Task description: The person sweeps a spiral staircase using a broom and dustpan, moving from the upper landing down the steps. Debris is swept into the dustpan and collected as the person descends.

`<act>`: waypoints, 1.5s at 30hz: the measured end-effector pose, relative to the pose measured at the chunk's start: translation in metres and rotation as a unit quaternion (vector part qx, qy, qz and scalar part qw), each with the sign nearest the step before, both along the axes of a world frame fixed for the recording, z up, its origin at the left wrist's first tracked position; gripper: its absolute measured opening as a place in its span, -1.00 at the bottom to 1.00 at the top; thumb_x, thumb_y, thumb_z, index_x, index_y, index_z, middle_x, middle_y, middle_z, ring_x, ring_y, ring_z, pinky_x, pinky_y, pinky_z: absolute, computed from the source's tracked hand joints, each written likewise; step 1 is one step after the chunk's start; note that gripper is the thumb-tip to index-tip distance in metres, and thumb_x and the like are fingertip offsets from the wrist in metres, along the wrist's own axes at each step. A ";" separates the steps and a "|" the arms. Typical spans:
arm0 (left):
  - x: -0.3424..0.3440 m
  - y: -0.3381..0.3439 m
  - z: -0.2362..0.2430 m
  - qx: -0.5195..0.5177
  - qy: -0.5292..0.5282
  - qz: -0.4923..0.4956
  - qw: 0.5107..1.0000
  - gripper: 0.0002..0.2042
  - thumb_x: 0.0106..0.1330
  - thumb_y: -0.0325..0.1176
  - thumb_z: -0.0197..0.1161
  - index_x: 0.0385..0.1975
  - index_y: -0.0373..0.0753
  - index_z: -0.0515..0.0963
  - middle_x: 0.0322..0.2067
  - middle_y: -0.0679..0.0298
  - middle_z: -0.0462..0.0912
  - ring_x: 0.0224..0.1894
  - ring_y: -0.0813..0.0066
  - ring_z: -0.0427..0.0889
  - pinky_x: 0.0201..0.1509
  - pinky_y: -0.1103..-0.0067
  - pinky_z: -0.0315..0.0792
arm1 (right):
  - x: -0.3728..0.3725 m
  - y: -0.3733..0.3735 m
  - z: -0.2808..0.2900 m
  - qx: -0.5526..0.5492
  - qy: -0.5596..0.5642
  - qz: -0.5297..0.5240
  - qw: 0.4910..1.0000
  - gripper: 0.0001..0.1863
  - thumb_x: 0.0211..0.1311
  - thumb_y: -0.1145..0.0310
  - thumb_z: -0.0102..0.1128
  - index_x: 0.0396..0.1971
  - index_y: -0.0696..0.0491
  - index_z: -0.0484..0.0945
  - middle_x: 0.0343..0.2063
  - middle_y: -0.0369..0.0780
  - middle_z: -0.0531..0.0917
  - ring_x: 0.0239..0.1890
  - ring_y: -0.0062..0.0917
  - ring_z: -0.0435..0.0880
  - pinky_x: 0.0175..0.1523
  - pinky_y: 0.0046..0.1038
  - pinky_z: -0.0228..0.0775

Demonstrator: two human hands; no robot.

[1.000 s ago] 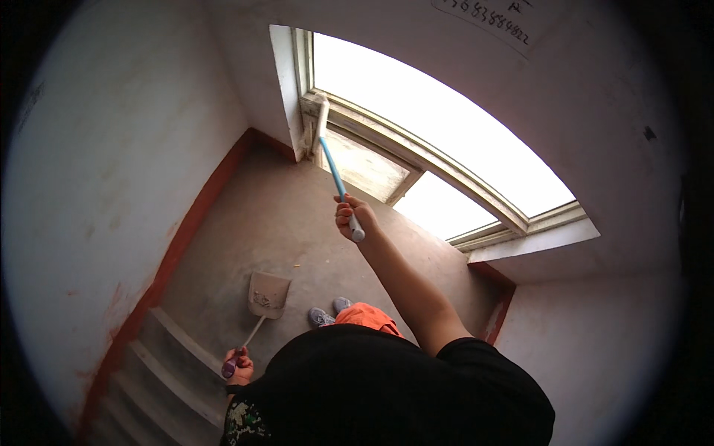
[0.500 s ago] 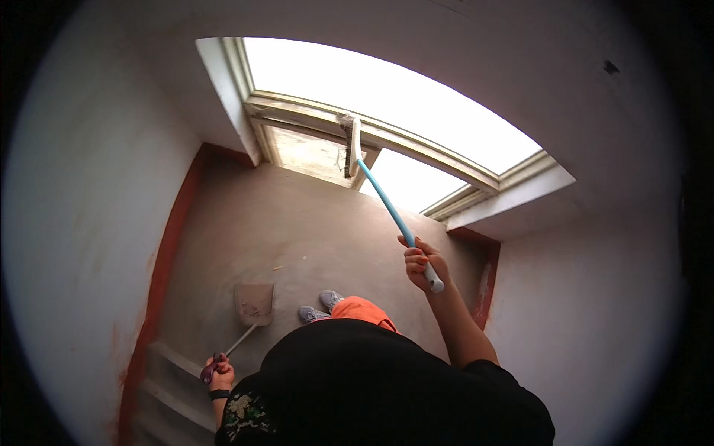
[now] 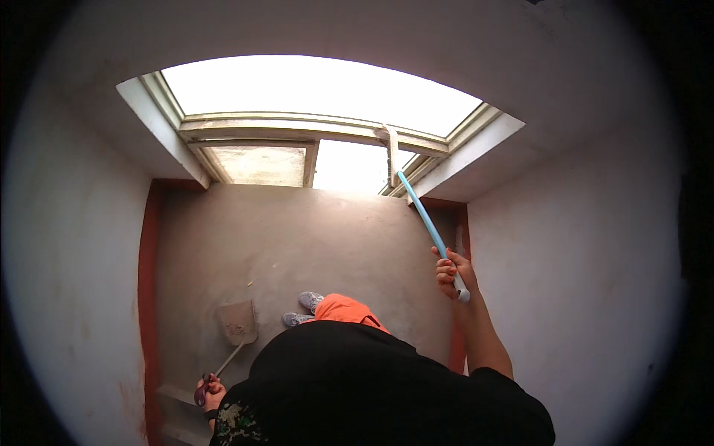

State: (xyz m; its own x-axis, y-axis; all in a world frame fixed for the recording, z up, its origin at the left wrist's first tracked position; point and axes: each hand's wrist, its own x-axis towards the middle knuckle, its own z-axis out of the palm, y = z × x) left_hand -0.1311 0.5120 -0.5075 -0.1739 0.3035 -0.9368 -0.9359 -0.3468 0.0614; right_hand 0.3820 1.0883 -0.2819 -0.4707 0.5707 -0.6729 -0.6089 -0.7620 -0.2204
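Note:
My right hand [image 3: 452, 273] is closed round the grey lower end of a broom [image 3: 422, 211] with a light blue handle. The broom is raised, its pale head and dark dusty bristles up in front of the window frame, near its right end; whether they touch it I cannot tell. At the lower left my left hand [image 3: 214, 392] grips the dark purple handle end of a long-handled dustpan [image 3: 237, 321]. Its pan is low over or on the floor and holds some debris; contact with the floor is unclear.
A wide bright window [image 3: 312, 126] with a dirty pale frame spans the far wall. White walls with a dark red base band [image 3: 150, 282] close in on both sides. Steps [image 3: 182, 416] lie at lower left. A small scrap [image 3: 251, 282] is on the grey floor near my shoes [image 3: 309, 303].
My view has turned, so the window now sits more level. The broom head has moved rightward along the window frame. Both hands keep their holds.

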 end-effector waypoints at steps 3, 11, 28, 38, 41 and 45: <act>-0.001 0.008 0.000 -0.019 0.028 -0.017 0.999 -0.63 0.15 -0.23 0.10 -0.26 -0.49 0.33 -0.44 0.19 0.60 -0.70 0.67 0.38 -0.71 0.72 0.11 | 0.022 0.006 -0.006 0.013 -0.044 -0.011 0.999 -0.72 0.27 0.28 -0.11 -0.14 0.15 0.35 -0.69 -0.38 0.37 -0.76 -0.78 0.32 -0.70 -0.71 0.18; 0.004 0.002 -0.005 -0.050 0.112 -0.083 0.989 -0.62 0.16 -0.23 0.10 -0.25 -0.49 0.32 -0.41 0.17 0.60 -0.68 0.67 0.39 -0.70 0.71 0.12 | 0.042 -0.014 0.006 0.038 -0.088 -0.046 0.994 -0.74 0.26 0.24 -0.07 -0.18 0.09 0.38 -0.70 -0.40 0.35 -0.77 -0.78 0.30 -0.70 -0.70 0.16; 0.021 0.014 0.010 -0.013 0.015 0.105 0.994 -0.61 0.17 -0.22 0.10 -0.23 -0.49 0.31 -0.43 0.12 0.59 -0.72 0.66 0.36 -0.73 0.71 0.13 | -0.076 -0.008 -0.064 0.071 -0.173 -0.076 0.979 -0.76 0.29 0.21 -0.15 -0.18 0.03 0.34 -0.69 -0.40 0.28 -0.74 -0.77 0.23 -0.65 -0.68 0.11; 0.045 -0.009 -0.003 -0.026 0.051 0.121 0.991 -0.79 0.19 -0.26 0.03 -0.42 -0.31 0.43 -0.51 0.12 0.57 -0.78 0.60 0.36 -0.78 0.73 0.12 | -0.146 -0.078 -0.041 0.093 -0.230 0.163 0.955 -0.67 0.28 0.16 -0.18 -0.02 -0.04 0.24 -0.71 -0.37 0.25 -0.78 -0.69 0.18 -0.71 -0.58 0.09; 0.047 0.010 0.006 -0.048 0.015 0.171 0.984 -0.83 0.17 -0.28 0.06 -0.44 -0.27 0.45 -0.53 0.12 0.57 -0.78 0.59 0.36 -0.78 0.73 0.11 | -0.153 -0.085 -0.025 0.106 -0.206 0.238 0.943 -0.65 0.28 0.16 -0.18 0.01 -0.04 0.23 -0.73 -0.37 0.25 -0.79 -0.69 0.18 -0.72 -0.58 0.08; 0.053 -0.002 -0.005 -0.019 0.032 0.165 0.986 -0.86 0.15 -0.29 0.11 -0.47 -0.24 0.47 -0.52 0.16 0.57 -0.76 0.60 0.35 -0.74 0.72 0.14 | -0.195 -0.072 -0.014 0.097 -0.142 0.325 0.930 -0.65 0.28 0.16 -0.16 0.01 -0.05 0.26 -0.75 -0.38 0.24 -0.81 -0.71 0.16 -0.72 -0.62 0.05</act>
State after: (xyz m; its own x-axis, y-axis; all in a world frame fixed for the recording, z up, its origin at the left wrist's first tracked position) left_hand -0.0784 0.5097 -0.5125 -0.3160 0.1851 -0.9305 -0.7669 -0.6273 0.1357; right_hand 0.1870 1.0164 -0.2960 -0.5774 0.3517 -0.7368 0.0695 -0.8780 -0.4735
